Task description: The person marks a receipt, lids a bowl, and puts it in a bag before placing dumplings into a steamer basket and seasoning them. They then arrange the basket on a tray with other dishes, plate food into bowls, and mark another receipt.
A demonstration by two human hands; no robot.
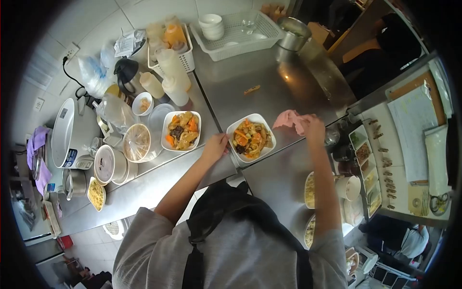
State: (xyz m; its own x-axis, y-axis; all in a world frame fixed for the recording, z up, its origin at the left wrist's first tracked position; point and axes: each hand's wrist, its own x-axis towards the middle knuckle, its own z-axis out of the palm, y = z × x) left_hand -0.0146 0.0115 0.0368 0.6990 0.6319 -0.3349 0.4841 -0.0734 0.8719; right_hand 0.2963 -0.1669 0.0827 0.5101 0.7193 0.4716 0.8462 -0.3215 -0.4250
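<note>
A white square bowl of stir-fried food [253, 137], with orange carrot and dark pieces, rests on the steel counter in front of me. My left hand [216, 146] is at its left rim, with the fingers closed against the edge. To the right of the bowl, my right hand [314, 127] is closed on a crumpled pink cloth [291, 121], held just off the bowl's rim. A second white bowl of the same food [182, 131] stands to the left, beyond my left hand.
Squeeze bottles [175, 91], a lidded tub [109, 164] and a large pot [72, 139] crowd the left side. A white dish rack [236, 36] and a metal pot [293, 34] stand at the back. Noodle bowls [310, 190] sit under my right arm, near a topping tray [365, 166].
</note>
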